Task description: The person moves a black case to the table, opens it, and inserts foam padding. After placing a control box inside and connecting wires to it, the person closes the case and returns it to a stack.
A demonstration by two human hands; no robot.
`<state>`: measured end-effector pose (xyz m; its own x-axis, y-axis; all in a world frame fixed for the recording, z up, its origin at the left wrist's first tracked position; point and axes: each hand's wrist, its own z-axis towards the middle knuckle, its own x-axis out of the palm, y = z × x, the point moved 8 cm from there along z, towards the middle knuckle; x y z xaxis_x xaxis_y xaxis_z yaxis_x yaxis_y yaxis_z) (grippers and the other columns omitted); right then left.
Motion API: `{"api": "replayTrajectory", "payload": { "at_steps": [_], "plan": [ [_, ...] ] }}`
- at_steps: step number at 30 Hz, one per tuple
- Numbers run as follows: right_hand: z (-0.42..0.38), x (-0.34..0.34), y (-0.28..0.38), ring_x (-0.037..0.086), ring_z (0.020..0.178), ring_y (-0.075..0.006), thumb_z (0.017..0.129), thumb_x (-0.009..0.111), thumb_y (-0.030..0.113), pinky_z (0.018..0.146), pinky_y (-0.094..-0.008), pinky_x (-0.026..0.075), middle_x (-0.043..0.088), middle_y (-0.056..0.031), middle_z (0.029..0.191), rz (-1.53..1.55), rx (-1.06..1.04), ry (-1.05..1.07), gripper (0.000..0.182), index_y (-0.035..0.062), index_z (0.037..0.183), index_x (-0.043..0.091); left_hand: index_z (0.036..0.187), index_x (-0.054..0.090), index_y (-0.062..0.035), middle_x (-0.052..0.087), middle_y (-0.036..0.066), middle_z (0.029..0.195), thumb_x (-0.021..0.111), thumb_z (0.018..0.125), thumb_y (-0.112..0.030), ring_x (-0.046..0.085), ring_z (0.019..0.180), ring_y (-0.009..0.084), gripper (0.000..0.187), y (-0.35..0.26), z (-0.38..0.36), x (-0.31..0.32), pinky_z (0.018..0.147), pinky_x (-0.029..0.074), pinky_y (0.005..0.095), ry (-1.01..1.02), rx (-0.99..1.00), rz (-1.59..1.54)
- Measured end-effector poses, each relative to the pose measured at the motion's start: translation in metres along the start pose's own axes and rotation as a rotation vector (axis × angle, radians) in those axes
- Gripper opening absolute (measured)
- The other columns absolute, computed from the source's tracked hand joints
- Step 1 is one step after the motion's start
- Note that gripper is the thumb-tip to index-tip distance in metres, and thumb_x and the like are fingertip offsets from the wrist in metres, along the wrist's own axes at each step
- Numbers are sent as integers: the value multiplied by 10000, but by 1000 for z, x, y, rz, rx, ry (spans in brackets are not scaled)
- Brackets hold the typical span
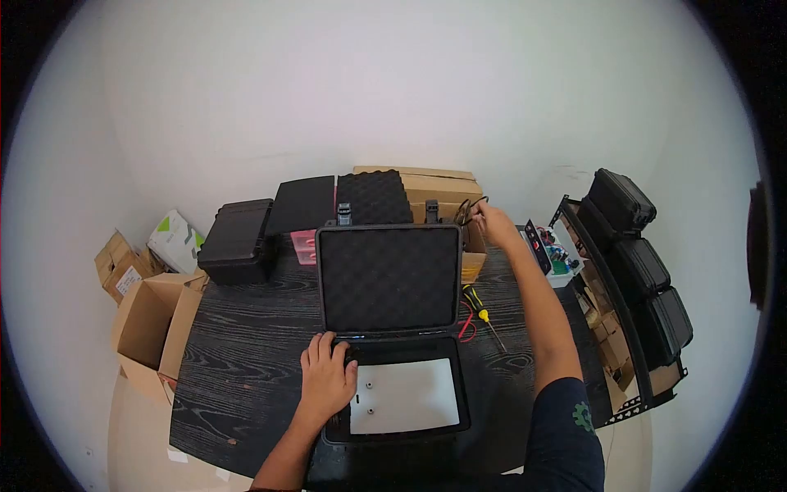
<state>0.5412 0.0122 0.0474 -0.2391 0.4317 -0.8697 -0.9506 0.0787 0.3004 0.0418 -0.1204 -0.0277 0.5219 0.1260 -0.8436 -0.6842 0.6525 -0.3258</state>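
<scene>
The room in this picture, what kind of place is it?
Probably a small workshop or packing room: an open hard case on a dark table, more black cases on a rack, cardboard boxes, and a screwdriver.

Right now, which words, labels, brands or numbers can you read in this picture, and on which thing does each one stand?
No text can be read here.
White and green box at the left: print is blurred.
Small brown box on the floor: white label, too small to read.
Dark sleeve: green emblem, no letters I can make out.
Open black case and closed black case: no markings visible.
</scene>
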Motion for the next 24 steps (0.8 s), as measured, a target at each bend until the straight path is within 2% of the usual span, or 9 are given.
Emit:
{"api": "replayTrajectory", "payload": {
  "at_steps": [1, 4, 7, 16, 19, 24],
  "plan": [
    [-6, -12, 3, 713, 1007, -410, 1040, 636, 123, 884, -466, 546, 729, -202, 1028, 72, -22, -70, 152, 26, 1141, 577, 1317, 625, -4, 506, 248, 1480, 655, 946, -253, 429, 1429, 455, 447, 0, 0, 0, 1141, 344, 584, -4, -1, -8],
    [-21, -40, 20, 711, 1007, -396, 1046, 633, 83, 864, -432, 555, 727, -198, 1072, 174, -88, -134, 134, 17, 1149, 579, 1314, 624, -5, 505, 252, 1482, 659, 943, -248, 432, 1427, 458, 445, 1, 0, 0, 1143, 351, 586, -3, 0, -10],
    [-34, -63, 39, 707, 935, -410, 1040, 636, 117, 831, -453, 549, 726, -199, 988, 235, -214, -298, 163, 34, 1174, 595, 1312, 623, -7, 501, 255, 1482, 658, 946, -241, 432, 1426, 457, 436, 1, 0, -1, 1157, 350, 584, -7, -2, -35],
    [-43, -63, 48, 711, 843, -323, 1039, 634, 93, 806, -413, 558, 705, -178, 928, 330, -165, -259, 166, 26, 1185, 595, 1323, 597, 24, 519, 242, 1459, 638, 940, -139, 451, 1403, 454, 418, 8, 1, -3, 1174, 362, 566, -42, -37, -194],
    [-44, -66, 52, 710, 813, -311, 1028, 645, 94, 785, -409, 560, 707, -177, 895, 364, -205, -350, 178, 23, 1183, 596, 1332, 583, 31, 545, 248, 1428, 617, 932, -70, 474, 1378, 455, 414, 13, 1, -4, 1175, 377, 547, -95, -19, -284],
    [-34, -51, 43, 735, 834, -339, 995, 674, 91, 789, -414, 566, 744, -185, 933, 360, -130, -228, 217, 24, 1190, 605, 1262, 596, 30, 565, 254, 1406, 603, 924, -22, 490, 1360, 456, 341, 14, 2, -6, 1178, 385, 538, -101, -31, -342]
  ]
}}
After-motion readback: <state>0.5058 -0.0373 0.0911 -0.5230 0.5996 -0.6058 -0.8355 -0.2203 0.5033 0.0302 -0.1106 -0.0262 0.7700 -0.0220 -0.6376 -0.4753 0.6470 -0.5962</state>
